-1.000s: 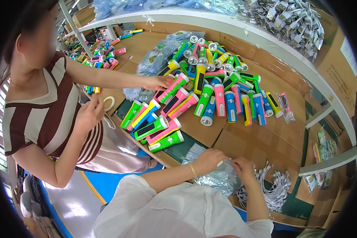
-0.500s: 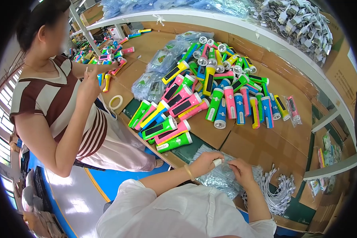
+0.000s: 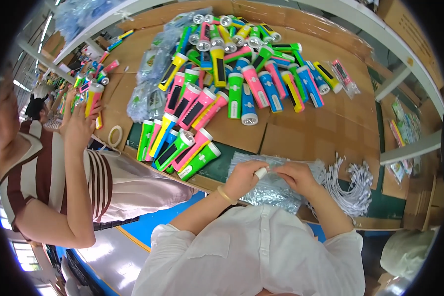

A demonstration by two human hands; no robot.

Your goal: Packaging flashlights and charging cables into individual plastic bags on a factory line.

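My left hand (image 3: 242, 179) is closed above a pile of clear plastic bags (image 3: 261, 193). A small white piece (image 3: 261, 173) shows at its fingertips; whether it is held or wrapped round a finger I cannot tell. Close by on the right, my right hand (image 3: 299, 178) has its fingers pressed together, pointing at the left fingertips. Anything between the two hands is too small or see-through to name. Beyond them lies a heap of pink, green, blue and yellow flashlights (image 3: 235, 96), several with dark panels.
White cables (image 3: 350, 190) lie bundled right of the bags. Filled clear bags (image 3: 150, 74) rest left of the flashlights, near a tape roll (image 3: 115, 136). At left, a co-worker in a striped top (image 3: 49, 172) holds a yellow and pink flashlight (image 3: 93, 98). A white shelf post (image 3: 412, 148) stands at right.
The view has shifted, so the flashlight heap appears higher and further left. My hands stay close together over the bags. The co-worker's raised hand now shows a flashlight.
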